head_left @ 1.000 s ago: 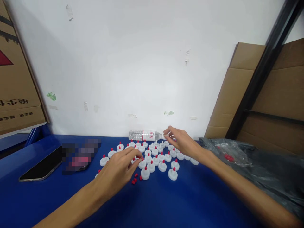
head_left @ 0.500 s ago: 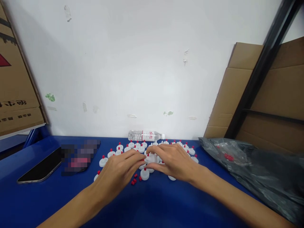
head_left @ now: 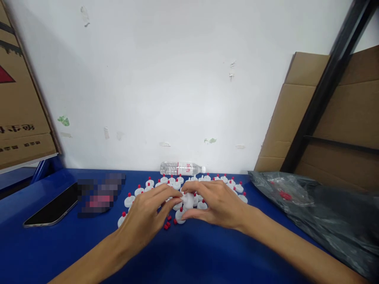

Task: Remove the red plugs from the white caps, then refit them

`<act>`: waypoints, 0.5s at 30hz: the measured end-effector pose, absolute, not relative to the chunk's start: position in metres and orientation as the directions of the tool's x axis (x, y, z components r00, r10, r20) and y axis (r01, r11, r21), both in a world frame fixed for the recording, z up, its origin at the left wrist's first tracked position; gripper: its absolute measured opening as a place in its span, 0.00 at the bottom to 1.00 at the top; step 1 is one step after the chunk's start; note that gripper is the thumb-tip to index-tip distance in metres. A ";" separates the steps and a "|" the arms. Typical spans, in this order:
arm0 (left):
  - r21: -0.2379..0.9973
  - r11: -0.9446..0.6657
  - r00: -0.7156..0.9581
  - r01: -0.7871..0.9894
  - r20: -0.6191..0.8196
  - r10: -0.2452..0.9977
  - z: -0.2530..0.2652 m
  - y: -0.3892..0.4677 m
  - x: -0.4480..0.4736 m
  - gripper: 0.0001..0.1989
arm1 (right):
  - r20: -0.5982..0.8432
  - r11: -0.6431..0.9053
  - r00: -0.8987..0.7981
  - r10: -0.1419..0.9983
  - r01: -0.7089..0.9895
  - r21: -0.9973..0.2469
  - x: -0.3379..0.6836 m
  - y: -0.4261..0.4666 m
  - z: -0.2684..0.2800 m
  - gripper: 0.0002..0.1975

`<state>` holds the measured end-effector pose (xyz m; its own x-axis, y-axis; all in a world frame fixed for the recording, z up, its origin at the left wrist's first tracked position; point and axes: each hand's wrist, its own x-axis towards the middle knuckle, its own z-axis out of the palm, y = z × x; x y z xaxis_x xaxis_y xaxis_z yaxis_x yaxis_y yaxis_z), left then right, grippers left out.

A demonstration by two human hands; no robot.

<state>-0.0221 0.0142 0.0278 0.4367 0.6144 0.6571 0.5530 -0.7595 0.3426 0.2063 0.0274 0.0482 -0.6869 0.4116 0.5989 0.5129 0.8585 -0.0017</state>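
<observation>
Between my hands, above the blue table, is a white plastic nozzle cap [head_left: 188, 200], tilted with its narrow end to the left. The thumb and fingertips of my left hand [head_left: 151, 207] pinch that narrow end. A red tip there, if any, is hidden by the fingers. My right hand [head_left: 217, 201] curves round the wide body from the right, thumb lower and fingers above. Below the right thumb stands a nozzle cap with a red tip [head_left: 180, 216]. Several loose small red caps [head_left: 167, 225] lie just in front of it.
Many red-tipped white nozzle caps [head_left: 129, 200] stand on the blue table [head_left: 189, 256] around and behind my hands. A clear bottle [head_left: 182, 169] lies along the wall. To the left is a black phone [head_left: 53, 207]; to the right, a dark plastic bag [head_left: 322, 213] with red caps [head_left: 285, 195].
The right thumb has moved lower, away from the fingers above. Red that showed at my left fingertips is out of sight now. The held nozzle cap stays between both hands.
</observation>
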 end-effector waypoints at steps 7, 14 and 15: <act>0.528 -0.639 0.367 0.559 0.533 0.762 0.035 0.017 -0.023 0.10 | 0.671 0.893 -0.670 0.317 0.449 0.028 0.207 0.030 0.044 0.15; 0.509 -0.629 0.474 0.588 0.414 0.777 0.038 0.014 -0.023 0.18 | 0.740 0.902 -0.659 0.137 0.391 0.181 0.203 0.030 0.041 0.05; 0.516 -0.637 0.495 0.573 0.401 0.770 0.038 0.013 -0.023 0.18 | 0.735 0.900 -0.667 0.122 0.387 0.202 0.203 0.031 0.040 0.05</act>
